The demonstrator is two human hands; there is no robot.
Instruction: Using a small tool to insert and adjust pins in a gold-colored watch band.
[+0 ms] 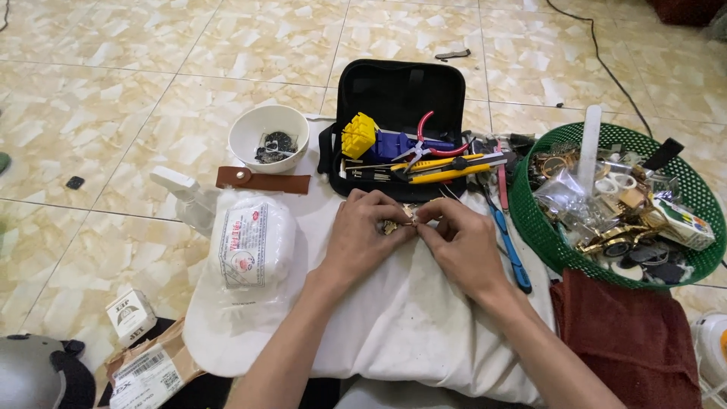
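Head view: one small gold watch part point(399, 223) is pinched between the fingertips of the left hand point(369, 231) and right hand point(458, 241), both grips closed on it, over one white cloth point(394, 318) before one black tool case point(401, 98).

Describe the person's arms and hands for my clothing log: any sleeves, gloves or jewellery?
Both forearms are bare to the frame's lower edge, no sleeves showing. The left hand and right hand wear no gloves; no rings, watch or bracelet are visible.
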